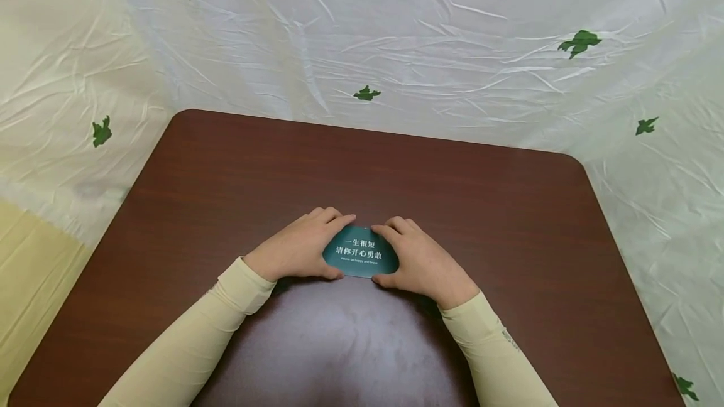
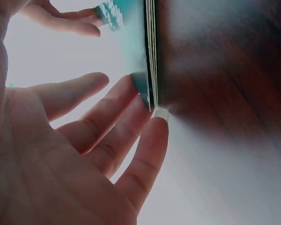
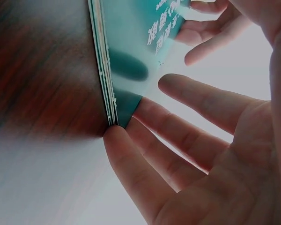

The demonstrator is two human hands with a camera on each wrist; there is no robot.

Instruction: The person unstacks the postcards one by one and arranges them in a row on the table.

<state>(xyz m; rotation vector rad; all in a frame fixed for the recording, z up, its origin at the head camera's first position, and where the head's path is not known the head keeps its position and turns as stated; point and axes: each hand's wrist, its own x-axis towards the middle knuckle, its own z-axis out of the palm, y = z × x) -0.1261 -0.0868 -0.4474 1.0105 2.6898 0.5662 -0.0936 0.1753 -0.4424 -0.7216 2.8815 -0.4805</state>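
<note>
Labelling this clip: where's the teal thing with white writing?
In the head view, the teal thing is below centre on the brown table, between left hand and right hand.

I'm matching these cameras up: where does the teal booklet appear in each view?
Head: teal booklet below centre, between left hand and right hand.
Left wrist: upper middle, cut off by the top edge.
Right wrist: upper middle, also cut off by the top edge.
Shared landmark: its white lettering.
</note>
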